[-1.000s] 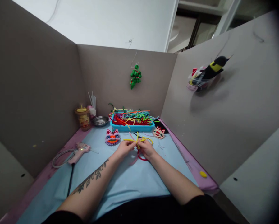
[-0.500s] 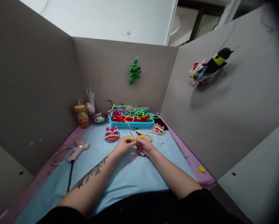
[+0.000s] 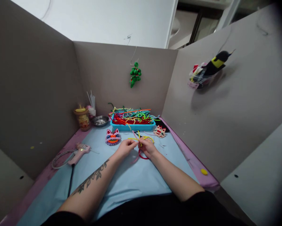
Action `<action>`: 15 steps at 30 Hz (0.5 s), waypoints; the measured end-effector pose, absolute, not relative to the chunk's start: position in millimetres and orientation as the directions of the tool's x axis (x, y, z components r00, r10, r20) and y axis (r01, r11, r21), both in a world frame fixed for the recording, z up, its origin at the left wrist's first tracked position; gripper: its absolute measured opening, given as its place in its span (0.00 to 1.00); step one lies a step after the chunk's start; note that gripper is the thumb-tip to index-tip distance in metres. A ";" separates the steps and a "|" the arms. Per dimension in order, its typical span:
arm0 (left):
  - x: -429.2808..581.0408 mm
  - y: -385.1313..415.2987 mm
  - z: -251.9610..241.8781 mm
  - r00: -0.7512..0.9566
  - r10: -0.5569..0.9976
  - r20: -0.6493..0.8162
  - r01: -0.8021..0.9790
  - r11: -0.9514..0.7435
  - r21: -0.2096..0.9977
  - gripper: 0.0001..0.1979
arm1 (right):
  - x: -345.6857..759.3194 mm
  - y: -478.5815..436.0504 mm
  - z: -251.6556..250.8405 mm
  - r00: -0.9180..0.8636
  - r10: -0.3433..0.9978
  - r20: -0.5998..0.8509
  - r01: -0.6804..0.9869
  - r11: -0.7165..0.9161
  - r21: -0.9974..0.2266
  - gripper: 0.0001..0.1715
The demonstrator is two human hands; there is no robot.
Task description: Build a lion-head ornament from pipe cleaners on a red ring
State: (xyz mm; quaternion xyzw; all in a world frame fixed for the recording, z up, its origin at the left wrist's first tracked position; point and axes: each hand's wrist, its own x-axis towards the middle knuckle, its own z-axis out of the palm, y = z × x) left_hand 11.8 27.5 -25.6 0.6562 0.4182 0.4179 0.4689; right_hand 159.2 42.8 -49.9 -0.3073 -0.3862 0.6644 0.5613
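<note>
Grip of the right hand (image 3: 147, 147) is pinched closed on yellow craft stems (image 3: 151, 138) at the centre of the frame. The left hand (image 3: 126, 147) meets it from the left, fingertips drawn together; whether they pinch a strand, I cannot tell. From the crossing point, one yellow end runs left, another points up the frame, and a curve bends right, so the right hand lies nearer the bulk. A red loop (image 3: 143, 157) shows just below, over the blue tabletop (image 3: 152, 179).
</note>
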 end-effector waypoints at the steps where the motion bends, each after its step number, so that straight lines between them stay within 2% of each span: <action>1: 11.4 27.9 -26.2 0.309 0.938 0.160 0.157 -0.216 0.964 0.20 | 159.0 42.7 -49.8 -0.180 0.983 0.030 -0.505 -0.066 -0.861 0.13; 8: 9.9 28.5 -27.6 0.328 0.930 0.166 0.123 -0.216 0.969 0.20 | 157.8 44.1 -48.7 -0.167 0.986 0.023 -0.484 -0.061 -0.873 0.13; 15: 12.0 28.8 -29.6 0.335 0.938 0.090 0.073 -0.122 0.990 0.19 | 162.5 48.1 -50.8 -0.120 0.992 -0.047 -0.552 -0.106 -0.827 0.14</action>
